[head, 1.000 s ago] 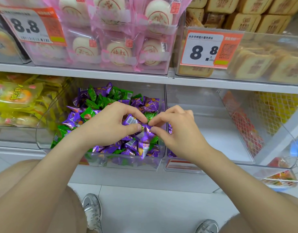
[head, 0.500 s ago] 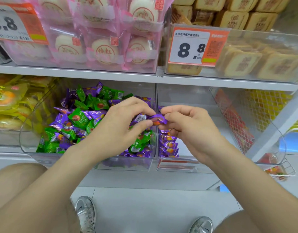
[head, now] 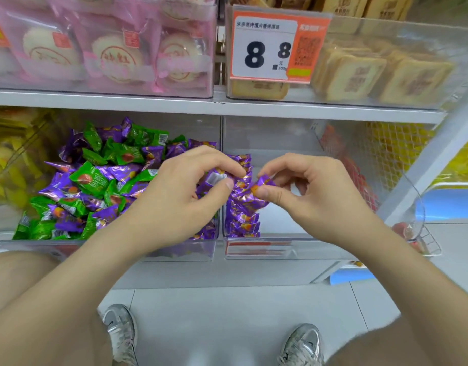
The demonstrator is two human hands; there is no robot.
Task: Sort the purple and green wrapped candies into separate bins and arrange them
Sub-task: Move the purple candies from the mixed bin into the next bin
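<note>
A clear left bin (head: 174, 253) holds a mixed heap of green candies (head: 91, 179) and purple candies (head: 69, 186). The clear right bin (head: 280, 249) has a neat row of purple candies (head: 242, 220) along its left wall. My left hand (head: 174, 202) hovers over the wall between the two bins and pinches a purple candy (head: 214, 178) between thumb and forefinger. My right hand (head: 314, 196) is over the right bin and pinches another purple candy (head: 262, 184), just above the row.
The shelf above carries bins of pink-wrapped cakes (head: 116, 56) and square pastries (head: 359, 72) behind a price tag (head: 275, 46). Yellow snacks (head: 8, 165) fill the bin on the far left, a wire basket (head: 423, 239) is at right. My shoes (head: 122, 331) stand on the grey floor.
Both hands have lifted out of the left bin's heap and shifted right. Each now holds its own purple candy, and the right hand has carried its one over the right bin.
</note>
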